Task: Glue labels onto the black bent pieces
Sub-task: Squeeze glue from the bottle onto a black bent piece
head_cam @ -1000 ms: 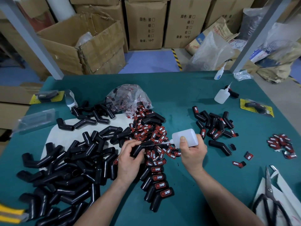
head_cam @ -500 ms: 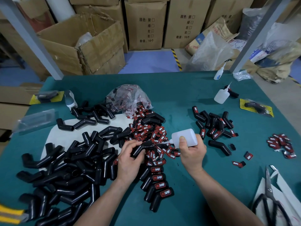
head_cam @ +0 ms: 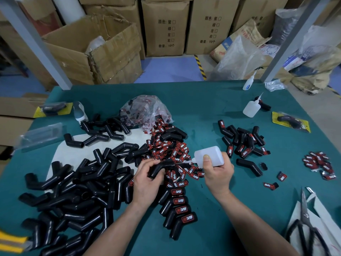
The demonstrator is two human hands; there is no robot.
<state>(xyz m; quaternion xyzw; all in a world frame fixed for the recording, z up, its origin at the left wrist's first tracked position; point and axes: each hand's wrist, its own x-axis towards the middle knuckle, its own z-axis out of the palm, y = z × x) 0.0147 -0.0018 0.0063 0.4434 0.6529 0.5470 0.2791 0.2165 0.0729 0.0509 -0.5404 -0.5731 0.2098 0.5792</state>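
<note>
— Black bent pieces (head_cam: 73,191): where do they lie on the counter (head_cam: 203,100)?

— The big unlabelled heap spreads from eight to ten o'clock. I'd judge it sits there so the nearer hand can feed itself. The loose labels (head_cam: 169,150) are piled at twelve o'clock of the hands. A row of labelled pieces (head_cam: 178,209) runs down toward six o'clock, probably set apart to dry. A second labelled batch (head_cam: 241,143) sits at two o'clock.

— And the hands?

— The left hand (head_cam: 145,182) has its fingers curled round one bent piece (head_cam: 158,168), elbow upward, likely to offer a face to the glue. The right hand (head_cam: 217,174) is wrapped round a white glue bottle (head_cam: 209,156) tipped on its side. Its thumb lies on the body and the nozzle points toward nine o'clock, at that piece.

— Is the nozzle touching it?

— The tip reaches the piece, but I cannot tell whether it makes contact.
</note>
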